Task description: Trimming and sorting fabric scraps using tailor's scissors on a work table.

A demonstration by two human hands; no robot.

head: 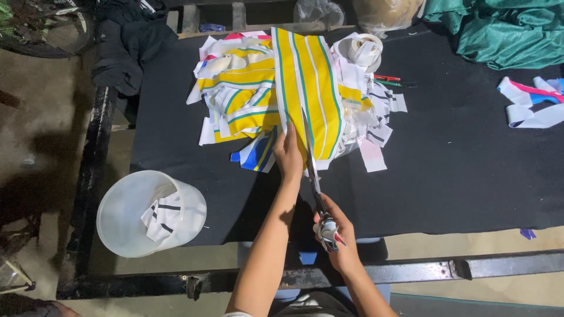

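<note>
Striped fabric piece: yellow ground with white bands and thin green lines, long and roughly rectangular, laid lengthwise over a heap on the black table cover, its near edge toward the person.

Scissors: long blades entered the near edge of the striped piece and lay along a green stripe; handles wrapped in cloth scraps.

Left hand: fingers extended and fairly flat, pressed on the near end of the striped piece just left of the blades.

Right hand: closed around the wrapped scissor handles at the table's near edge.

Heap of offcuts: yellow, white, green and blue strips beneath and beside the piece.

White plastic bucket: stood left of the table, a striped scrap inside.

Green cloth: bunched at the far right corner.
</note>
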